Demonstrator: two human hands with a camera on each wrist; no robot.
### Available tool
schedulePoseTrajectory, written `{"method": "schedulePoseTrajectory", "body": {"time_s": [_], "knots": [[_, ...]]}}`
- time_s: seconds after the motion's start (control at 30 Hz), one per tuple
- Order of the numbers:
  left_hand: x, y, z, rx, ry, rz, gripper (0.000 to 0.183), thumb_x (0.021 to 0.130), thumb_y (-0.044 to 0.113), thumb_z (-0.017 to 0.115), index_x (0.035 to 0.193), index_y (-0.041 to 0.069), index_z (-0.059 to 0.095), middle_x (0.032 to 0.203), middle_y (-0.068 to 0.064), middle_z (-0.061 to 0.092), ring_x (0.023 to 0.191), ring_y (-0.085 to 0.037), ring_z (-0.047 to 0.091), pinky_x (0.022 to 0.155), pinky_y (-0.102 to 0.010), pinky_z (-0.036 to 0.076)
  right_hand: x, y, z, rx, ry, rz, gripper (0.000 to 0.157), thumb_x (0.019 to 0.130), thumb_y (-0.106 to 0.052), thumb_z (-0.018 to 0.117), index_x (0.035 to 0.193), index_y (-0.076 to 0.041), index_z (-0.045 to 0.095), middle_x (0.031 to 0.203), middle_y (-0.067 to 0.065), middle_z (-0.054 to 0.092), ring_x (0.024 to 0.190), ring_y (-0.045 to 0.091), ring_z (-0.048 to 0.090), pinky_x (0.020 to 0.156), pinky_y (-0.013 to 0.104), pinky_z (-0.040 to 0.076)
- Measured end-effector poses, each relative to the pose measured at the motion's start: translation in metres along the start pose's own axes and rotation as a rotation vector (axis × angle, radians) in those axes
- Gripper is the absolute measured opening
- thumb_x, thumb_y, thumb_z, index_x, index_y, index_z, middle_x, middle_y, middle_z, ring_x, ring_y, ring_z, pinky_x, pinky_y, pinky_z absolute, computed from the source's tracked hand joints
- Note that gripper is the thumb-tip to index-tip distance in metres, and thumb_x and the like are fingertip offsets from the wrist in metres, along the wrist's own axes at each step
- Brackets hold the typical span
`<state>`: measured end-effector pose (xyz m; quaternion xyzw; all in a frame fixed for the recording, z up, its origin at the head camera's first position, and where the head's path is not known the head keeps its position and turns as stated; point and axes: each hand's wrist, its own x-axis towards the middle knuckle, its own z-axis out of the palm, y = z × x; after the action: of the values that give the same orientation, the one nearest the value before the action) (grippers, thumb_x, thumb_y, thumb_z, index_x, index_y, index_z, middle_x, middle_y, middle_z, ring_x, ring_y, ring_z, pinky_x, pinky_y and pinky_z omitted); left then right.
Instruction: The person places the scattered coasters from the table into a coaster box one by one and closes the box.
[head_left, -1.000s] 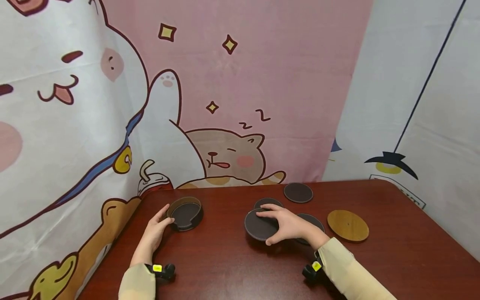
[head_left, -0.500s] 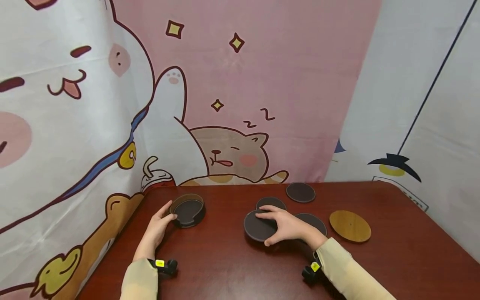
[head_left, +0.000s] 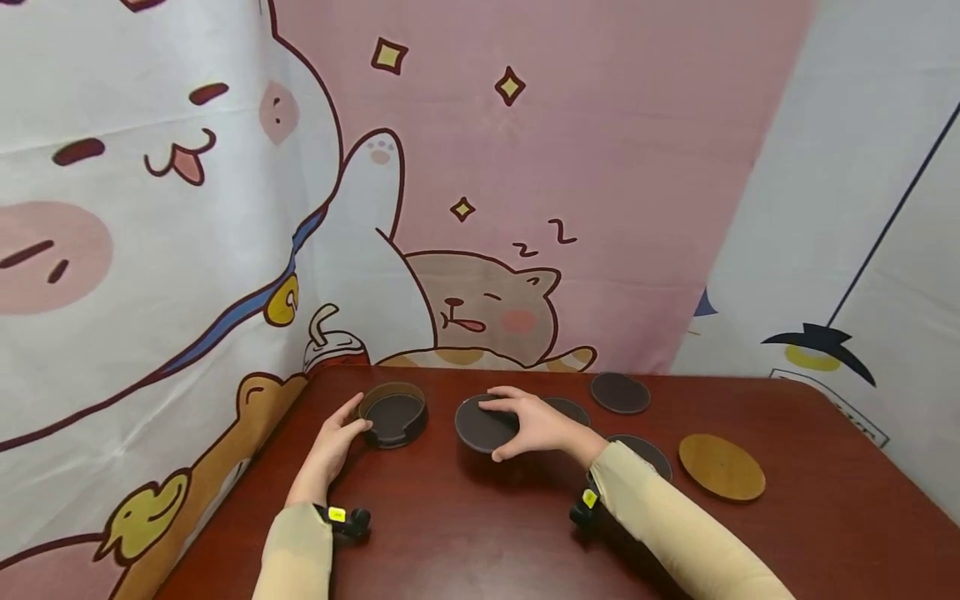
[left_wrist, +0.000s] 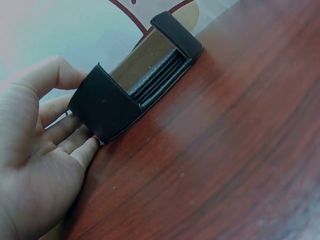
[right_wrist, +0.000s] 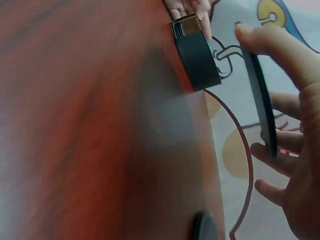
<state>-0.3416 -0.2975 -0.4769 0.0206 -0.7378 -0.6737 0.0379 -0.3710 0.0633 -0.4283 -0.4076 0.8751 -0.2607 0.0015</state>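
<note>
My left hand (head_left: 333, 446) holds the near-left side of a round black coaster holder (head_left: 416, 431), its thumb and fingertips against the outer wall. In the left wrist view, several stacked black coasters (left_wrist: 162, 75) show through the notch in the holder's wall (left_wrist: 105, 107). My right hand (head_left: 538, 427) grips a round dark coaster (head_left: 480, 423) by its edges, between thumb and fingers. That coaster is raised off the table, to the right of the holder. The right wrist view shows it edge-on (right_wrist: 260, 95), with the holder (right_wrist: 197, 60) beyond.
Three more dark coasters lie to the right: one partly behind my right hand (head_left: 570, 408), one farther back (head_left: 621, 393), one partly behind the right sleeve (head_left: 647, 454). A round wooden disc (head_left: 722, 467) lies beyond them. A printed cloth (head_left: 600, 167) hangs behind the table.
My right hand has carried the coaster left, away from the other coasters and closer to the holder. My left hand has kept its place at the holder. The head view has turned left.
</note>
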Motion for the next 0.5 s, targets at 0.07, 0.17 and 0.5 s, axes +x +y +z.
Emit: {"method": "schedulePoseTrajectory", "body": {"time_s": [0.07, 0.17, 0.5], "knots": [[-0.001, -0.002, 0.003, -0.015, 0.003, -0.002, 0.064, 0.079, 0.004, 0.056, 0.138, 0.012, 0.031, 0.142, -0.010, 0.022, 0.129, -0.024, 0.015, 0.102, -0.041, 0.015, 0.012, -0.001, 0.003, 0.000, -0.004, -0.005, 0.082, 0.054, -0.062, 0.069, 0.128, -0.033, 0.046, 0.136, -0.009, 0.029, 0.114, 0.014, 0.038, 0.081, 0.032, 0.037], [-0.003, -0.007, 0.005, -0.017, 0.002, -0.015, 0.065, 0.078, 0.006, 0.057, 0.138, 0.013, 0.031, 0.143, -0.010, 0.020, 0.130, -0.025, 0.013, 0.101, -0.042, 0.015, 0.029, -0.005, 0.011, -0.008, -0.025, -0.017, 0.082, 0.054, -0.063, 0.068, 0.128, -0.033, 0.046, 0.137, -0.006, 0.030, 0.112, 0.016, 0.040, 0.079, 0.031, 0.039], [0.005, -0.005, -0.004, 0.015, 0.008, 0.017, 0.064, 0.078, 0.007, 0.058, 0.137, 0.016, 0.034, 0.142, -0.010, 0.024, 0.129, -0.025, 0.016, 0.101, -0.043, 0.017, 0.084, -0.018, 0.029, -0.086, -0.036, -0.030, 0.082, 0.056, -0.065, 0.065, 0.128, -0.031, 0.047, 0.137, -0.001, 0.031, 0.116, 0.021, 0.038, 0.091, 0.047, 0.028]]}}
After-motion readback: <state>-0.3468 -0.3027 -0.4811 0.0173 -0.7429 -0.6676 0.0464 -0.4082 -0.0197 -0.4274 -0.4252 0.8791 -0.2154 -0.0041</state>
